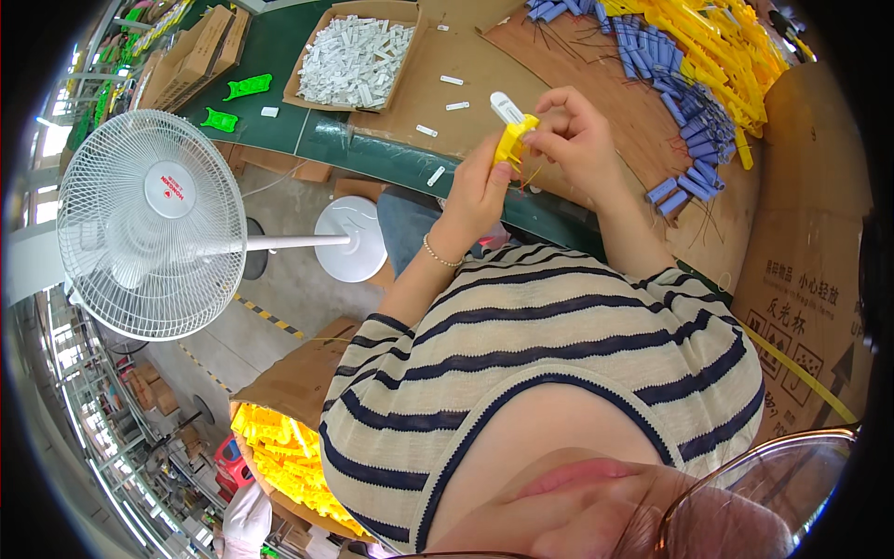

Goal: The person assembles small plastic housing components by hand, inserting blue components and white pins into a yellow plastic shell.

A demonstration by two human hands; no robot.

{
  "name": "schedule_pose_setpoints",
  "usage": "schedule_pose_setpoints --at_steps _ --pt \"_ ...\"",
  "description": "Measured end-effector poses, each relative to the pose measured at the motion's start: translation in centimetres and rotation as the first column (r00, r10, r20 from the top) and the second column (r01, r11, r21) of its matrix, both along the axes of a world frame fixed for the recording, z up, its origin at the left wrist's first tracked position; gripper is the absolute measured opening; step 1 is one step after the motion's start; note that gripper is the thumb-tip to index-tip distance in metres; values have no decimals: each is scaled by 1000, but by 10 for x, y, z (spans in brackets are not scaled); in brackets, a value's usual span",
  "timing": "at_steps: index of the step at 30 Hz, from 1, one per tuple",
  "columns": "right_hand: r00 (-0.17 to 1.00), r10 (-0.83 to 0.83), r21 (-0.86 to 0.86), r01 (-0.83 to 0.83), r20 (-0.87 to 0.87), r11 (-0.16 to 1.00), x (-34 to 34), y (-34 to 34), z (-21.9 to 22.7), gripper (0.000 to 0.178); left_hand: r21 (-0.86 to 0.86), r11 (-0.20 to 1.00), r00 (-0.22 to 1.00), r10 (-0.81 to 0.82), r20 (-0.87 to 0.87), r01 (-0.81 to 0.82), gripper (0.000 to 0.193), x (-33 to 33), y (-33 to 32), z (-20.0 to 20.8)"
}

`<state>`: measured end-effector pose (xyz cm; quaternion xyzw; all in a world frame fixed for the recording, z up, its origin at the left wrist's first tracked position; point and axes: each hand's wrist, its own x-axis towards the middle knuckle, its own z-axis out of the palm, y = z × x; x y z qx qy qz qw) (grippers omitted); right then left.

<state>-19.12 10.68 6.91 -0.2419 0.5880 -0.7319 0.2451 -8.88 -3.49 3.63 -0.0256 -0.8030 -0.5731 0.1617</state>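
My left hand [477, 189] is closed around a yellow plastic housing [512, 143], held up over the near edge of the table. A white, round-ended strip [506, 107] sticks out of the housing's far end. My right hand [579, 142] has its thumb and curled fingers at the housing's right side, pinching there; the exact grip is partly hidden. Thin wires show just below the housing. Several small white pieces [452, 80] lie loose on the cardboard-covered table [447, 37] beyond my hands.
A cardboard tray [290, 93] of white pieces stands at the far left, near green plastic parts [249, 87]. Blue wired cylinders [694, 121] and yellow housings [717, 37] are heaped at the right. A white fan [154, 224] stands left; a large carton [810, 233] borders the right.
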Motion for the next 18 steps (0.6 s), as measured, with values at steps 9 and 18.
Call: schedule_pose_setpoints --at_steps 9,18 --pt "406 -79 30 256 -910 966 -20 -4 1 30 284 944 971 -210 113 171 40 4 -3 -4" --pt "979 50 -114 -27 197 993 3 -9 0 24 550 823 961 -249 119 145 37 2 4 0"
